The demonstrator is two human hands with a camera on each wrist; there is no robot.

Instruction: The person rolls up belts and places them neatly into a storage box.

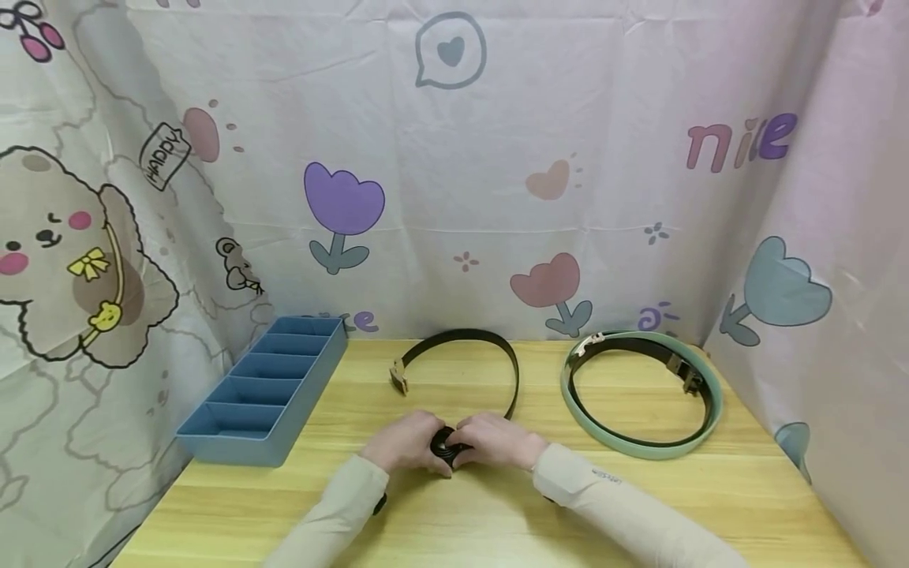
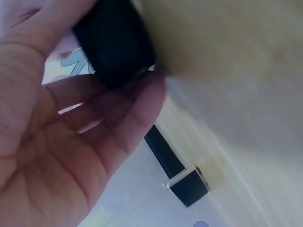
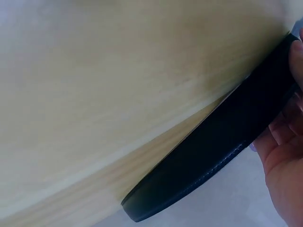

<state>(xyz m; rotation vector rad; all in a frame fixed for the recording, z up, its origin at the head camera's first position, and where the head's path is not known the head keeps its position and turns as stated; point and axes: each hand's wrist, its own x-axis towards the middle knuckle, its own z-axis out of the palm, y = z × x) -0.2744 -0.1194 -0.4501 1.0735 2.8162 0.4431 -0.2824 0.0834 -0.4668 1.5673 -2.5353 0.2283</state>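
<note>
Near the middle of the table, both hands are on a black belt (image 1: 517, 377), one end of which is wound into a small coil (image 1: 444, 443). My left hand (image 1: 406, 443) curls its fingers and thumb round the coil's left side. From the right, my right hand (image 1: 495, 439) grips the coil and strap. In the right wrist view the strap (image 3: 208, 146) stands on edge and runs out from the fingers. The belt's free part arcs behind the hands to a gold-edged buckle (image 1: 399, 377), also seen in the left wrist view as a square buckle (image 2: 189, 187).
At the left stands a blue-grey box (image 1: 304, 432) with several compartments in a row. On the right lie a light green belt (image 1: 639, 450) and, inside its loop, a dark belt (image 1: 611, 431) with metal buckles. A printed curtain (image 1: 454, 158) hangs behind the wooden table (image 1: 454, 525).
</note>
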